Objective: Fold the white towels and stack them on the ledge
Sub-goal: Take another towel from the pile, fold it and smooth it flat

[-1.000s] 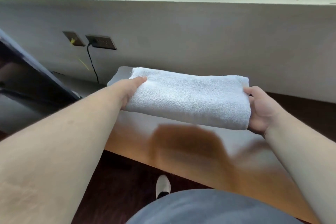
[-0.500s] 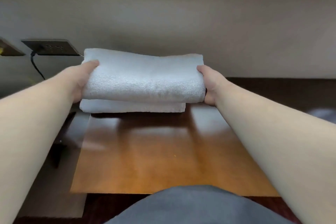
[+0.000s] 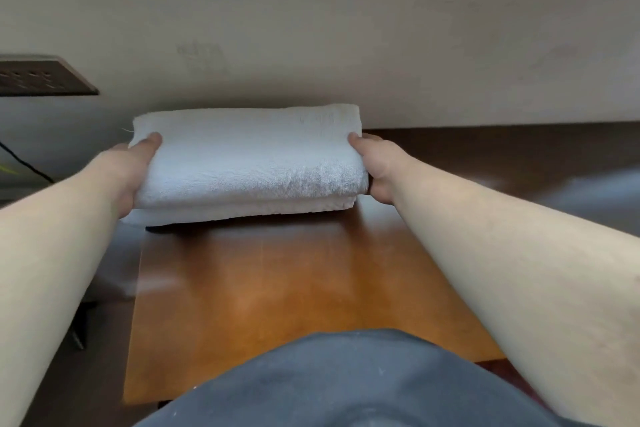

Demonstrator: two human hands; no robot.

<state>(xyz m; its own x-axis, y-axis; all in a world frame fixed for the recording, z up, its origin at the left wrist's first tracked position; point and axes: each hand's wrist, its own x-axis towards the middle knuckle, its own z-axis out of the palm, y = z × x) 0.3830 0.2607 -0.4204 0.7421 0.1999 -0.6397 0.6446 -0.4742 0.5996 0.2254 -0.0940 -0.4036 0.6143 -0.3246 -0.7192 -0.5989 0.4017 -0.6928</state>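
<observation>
The left hand and right hand grip the ends of a folded towel, thumbs on top, other fingers hidden. It sits on a second towel at the desk's far edge.

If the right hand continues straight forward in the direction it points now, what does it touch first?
Probably the pale wall behind the ledge. The right hand grips the end of the folded towel and points away from the person. Nothing shows between the hand and the wall, though depth is unclear.
</observation>
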